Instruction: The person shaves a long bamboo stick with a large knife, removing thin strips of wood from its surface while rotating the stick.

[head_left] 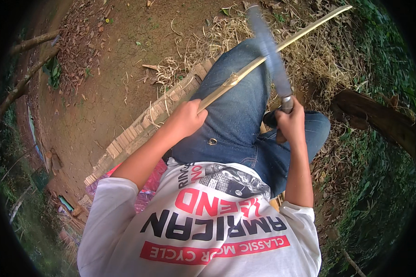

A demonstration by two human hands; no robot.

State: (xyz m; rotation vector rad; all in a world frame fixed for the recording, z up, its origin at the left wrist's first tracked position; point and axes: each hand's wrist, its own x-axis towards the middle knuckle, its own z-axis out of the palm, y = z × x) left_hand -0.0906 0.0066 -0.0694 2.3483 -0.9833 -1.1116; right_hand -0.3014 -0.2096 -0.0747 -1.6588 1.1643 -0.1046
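My left hand (188, 118) is closed round the near end of a long, pale split-bamboo strip (249, 67). The strip slants over my jeans-covered thigh toward the upper right, with a knobby joint partway along it. In my right hand (291, 121) is the handle of a machete (273, 57), fingers wrapped round it. Its long blade points up and away, slightly blurred, and crosses the strip just past my knee. Whether the edge touches the strip I cannot tell. A small curled shaving (212, 141) lies on my thigh.
I sit on a slatted wood or bamboo seat (134, 131), with pink plastic (155, 180) beside my left hip. Curly shavings (314, 69) heap on the ground past my knees. A dark log (374, 115) lies at right, near green plants (388, 60). Poles (25, 78) stand at far left.
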